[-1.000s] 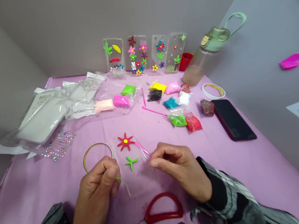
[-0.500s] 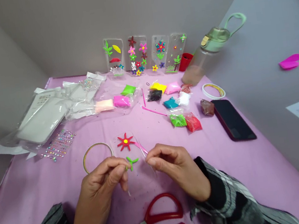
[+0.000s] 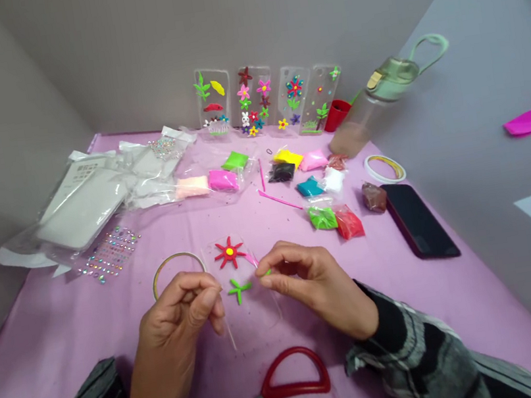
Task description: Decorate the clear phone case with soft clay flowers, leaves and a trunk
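Note:
A clear phone case (image 3: 256, 320) lies in front of me, bearing a red clay flower (image 3: 229, 252) with a yellow centre and a green clay piece (image 3: 239, 289) with several arms. My right hand (image 3: 316, 288) is closed, pinching a small bit of green clay (image 3: 267, 272) at the case's right side. Just behind those fingertips a pink clay tool (image 3: 251, 259) shows in part. My left hand (image 3: 179, 325) has thumb and fingers pressed together over the case's left edge; what they hold, if anything, is hidden. Red-handled scissors (image 3: 294, 391) lie nearer to me.
Decorated phone cases (image 3: 255, 101) stand against the back wall beside a red cup (image 3: 337, 115) and a bottle (image 3: 371, 103). Clay packets (image 3: 323, 217) lie mid-table. A phone (image 3: 421, 219) is at right. Packaged cases (image 3: 82, 206), a gem sheet (image 3: 111, 254) and a tape ring (image 3: 174, 258) are at left.
The left fingers have drawn back from the green piece on the case, which now shows more fully. A bit of green clay is now visible in the right fingertips. The whole view shifted slightly.

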`<action>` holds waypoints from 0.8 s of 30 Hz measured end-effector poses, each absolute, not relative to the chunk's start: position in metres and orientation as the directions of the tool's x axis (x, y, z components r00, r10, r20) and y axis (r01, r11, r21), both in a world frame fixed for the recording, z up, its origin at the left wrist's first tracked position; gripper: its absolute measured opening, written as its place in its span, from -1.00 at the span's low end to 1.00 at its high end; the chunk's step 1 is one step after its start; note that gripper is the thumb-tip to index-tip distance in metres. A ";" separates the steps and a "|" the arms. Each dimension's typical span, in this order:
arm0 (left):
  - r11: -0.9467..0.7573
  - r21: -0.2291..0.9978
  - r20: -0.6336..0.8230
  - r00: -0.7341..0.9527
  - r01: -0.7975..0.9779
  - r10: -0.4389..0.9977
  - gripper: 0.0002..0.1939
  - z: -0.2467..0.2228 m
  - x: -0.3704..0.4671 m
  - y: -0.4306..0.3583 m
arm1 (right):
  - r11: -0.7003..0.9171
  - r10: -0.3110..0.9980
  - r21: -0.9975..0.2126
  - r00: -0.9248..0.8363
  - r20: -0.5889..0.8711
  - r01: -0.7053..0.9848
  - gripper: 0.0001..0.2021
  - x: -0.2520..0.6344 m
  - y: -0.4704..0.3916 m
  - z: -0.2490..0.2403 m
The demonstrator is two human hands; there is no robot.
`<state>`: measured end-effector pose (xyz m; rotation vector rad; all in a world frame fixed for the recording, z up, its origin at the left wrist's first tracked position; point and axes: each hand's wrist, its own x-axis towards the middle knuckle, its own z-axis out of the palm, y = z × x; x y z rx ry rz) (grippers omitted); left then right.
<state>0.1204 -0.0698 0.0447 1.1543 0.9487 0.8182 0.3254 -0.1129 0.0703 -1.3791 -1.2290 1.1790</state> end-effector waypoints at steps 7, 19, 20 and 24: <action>0.212 0.976 -0.181 0.366 -0.044 0.913 -0.89 0.044 0.117 -0.067 | -0.104 0.992 -0.983 -0.051 -0.113 0.154 -0.94 0.323 -0.099 0.049; 0.198 0.980 -0.188 0.359 0.007 0.914 -0.85 0.049 0.118 -0.067 | 0.303 0.953 -0.697 -0.229 0.200 0.650 -0.85 0.324 -0.099 0.036; 0.198 0.980 -0.186 0.359 0.005 0.914 -0.85 0.049 0.119 -0.067 | 0.309 0.951 -0.677 -0.228 0.209 0.667 -0.85 0.323 -0.099 0.035; 0.190 0.982 -0.180 0.360 0.008 0.915 -0.86 0.049 0.118 -0.067 | 0.320 0.947 -0.628 -0.224 0.229 0.709 -0.85 0.320 -0.100 0.032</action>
